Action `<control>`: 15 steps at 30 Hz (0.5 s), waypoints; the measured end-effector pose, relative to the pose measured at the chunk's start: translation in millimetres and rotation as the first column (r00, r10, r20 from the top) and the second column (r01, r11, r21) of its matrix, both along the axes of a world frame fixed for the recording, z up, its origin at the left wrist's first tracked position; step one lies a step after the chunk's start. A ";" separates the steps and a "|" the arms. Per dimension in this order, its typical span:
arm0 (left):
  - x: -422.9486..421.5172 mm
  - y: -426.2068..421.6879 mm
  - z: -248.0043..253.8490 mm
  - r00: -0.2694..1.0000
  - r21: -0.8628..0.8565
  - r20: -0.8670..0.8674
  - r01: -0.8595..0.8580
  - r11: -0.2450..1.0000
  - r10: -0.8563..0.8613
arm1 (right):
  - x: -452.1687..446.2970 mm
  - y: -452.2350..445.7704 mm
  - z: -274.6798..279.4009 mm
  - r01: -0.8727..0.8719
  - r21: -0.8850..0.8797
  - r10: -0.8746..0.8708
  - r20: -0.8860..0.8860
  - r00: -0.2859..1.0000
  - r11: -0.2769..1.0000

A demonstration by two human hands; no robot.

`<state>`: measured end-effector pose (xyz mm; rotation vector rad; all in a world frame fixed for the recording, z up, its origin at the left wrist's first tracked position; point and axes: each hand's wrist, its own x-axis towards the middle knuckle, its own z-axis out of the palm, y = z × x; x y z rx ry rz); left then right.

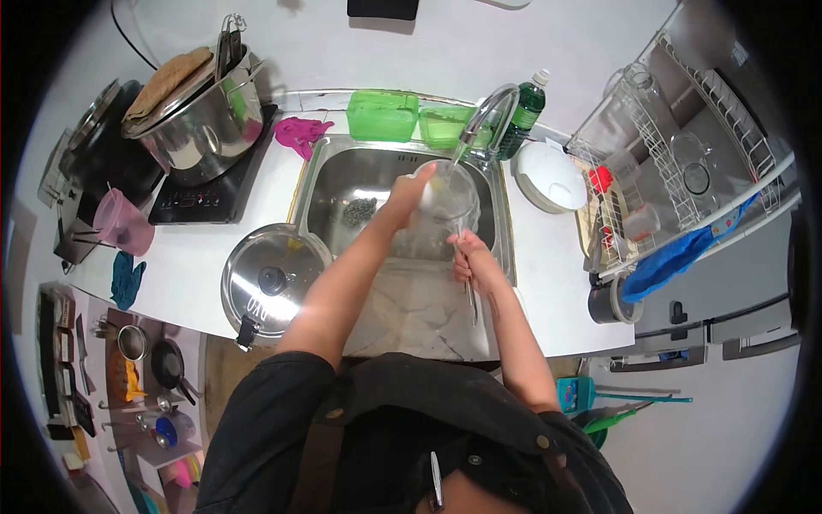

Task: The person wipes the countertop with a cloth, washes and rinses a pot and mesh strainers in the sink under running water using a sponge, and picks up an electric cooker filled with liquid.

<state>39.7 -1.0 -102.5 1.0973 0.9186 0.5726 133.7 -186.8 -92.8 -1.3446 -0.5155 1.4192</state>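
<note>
Over the steel sink (pixel 330 184), my right hand (pixel 475 257) is closed round the handle of a round strainer (pixel 454 199), whose bowl is under the curved faucet (pixel 488 116). My left hand (pixel 409 195) is at the left rim of the strainer, blurred by motion; its fingers are partly smeared and whatever they hold cannot be made out. Running water is hard to tell. A dark scouring pad (pixel 359 211) lies in the sink basin, left of my hands.
Left of the sink are a pot lid (pixel 272 287), a pink cloth (pixel 300 134) and a large pot (pixel 201 120) on a cooktop. Green containers (pixel 383 116) and a green bottle (pixel 524 111) stand behind. White bowls (pixel 550 177) and a dish rack (pixel 659 146) are at right.
</note>
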 end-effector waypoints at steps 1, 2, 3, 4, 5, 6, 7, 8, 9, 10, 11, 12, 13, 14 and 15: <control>-0.4 0.3 0.6 0.998 0.008 -0.054 -0.027 1.000 0.028 | 0.4 2.0 0.8 -0.003 0.021 0.003 0.007 1.000 1.000; -0.3 3.6 -2.0 0.999 0.002 -0.028 -0.034 0.999 0.034 | 0.6 5.2 1.8 -0.007 0.043 0.006 0.016 1.000 0.999; -0.8 7.7 -6.2 0.999 -0.006 -0.001 -0.043 0.999 0.043 | 2.0 7.2 3.1 -0.012 0.062 0.010 0.026 1.000 0.998; -2.2 11.8 -10.8 0.998 -0.015 0.026 -0.053 0.998 0.054 | 4.9 7.5 6.6 -0.055 0.071 0.050 0.076 0.996 0.996; -5.1 16.5 -15.5 0.987 -0.057 0.163 0.025 0.998 -0.015 | 7.6 7.4 11.3 -0.100 0.078 0.090 0.124 0.988 0.992; -3.5 19.7 -18.3 0.990 -0.073 0.137 -0.020 0.997 0.030 | 8.1 7.6 15.8 -0.147 0.081 0.132 0.171 0.976 0.986; -1.4 24.5 -20.3 0.991 -0.089 0.109 -0.065 0.994 0.075 | 6.3 8.3 19.3 -0.142 0.084 0.120 0.226 0.967 0.986; 1.0 29.1 -22.2 0.990 -0.103 0.080 -0.109 0.989 0.117 | 3.8 8.9 23.0 -0.135 0.087 0.106 0.280 0.954 0.987; 0.7 30.6 -19.3 0.981 -0.155 0.177 -0.056 0.986 0.083 | 1.6 8.6 25.6 -0.127 0.089 0.090 0.335 0.938 0.988; -0.6 33.1 -16.4 0.960 -0.202 0.276 0.002 0.979 0.055 | -1.3 8.4 26.6 -0.118 0.098 0.078 0.343 0.936 0.988; -1.2 34.0 -14.1 0.927 -0.244 0.374 0.062 0.968 0.035 | -4.7 8.7 27.3 -0.111 0.105 0.067 0.353 0.933 0.988; -0.6 35.5 -14.8 0.929 -0.256 0.369 0.075 0.964 0.026 | -6.5 8.6 28.0 -0.108 0.113 0.060 0.364 0.929 0.988; -1.0 38.1 -14.6 0.931 -0.266 0.365 0.085 0.960 0.018 | -7.5 8.0 28.7 -0.115 0.145 0.063 0.327 0.943 0.983; -2.9 40.4 -14.9 0.933 -0.275 0.359 0.091 0.957 0.014 | -9.5 7.7 29.0 -0.125 0.177 0.070 0.289 0.955 0.976; -4.2 40.4 -16.2 0.925 -0.273 0.380 0.106 0.956 0.006 | -11.9 7.4 29.2 -0.133 0.208 0.079 0.249 0.965 0.969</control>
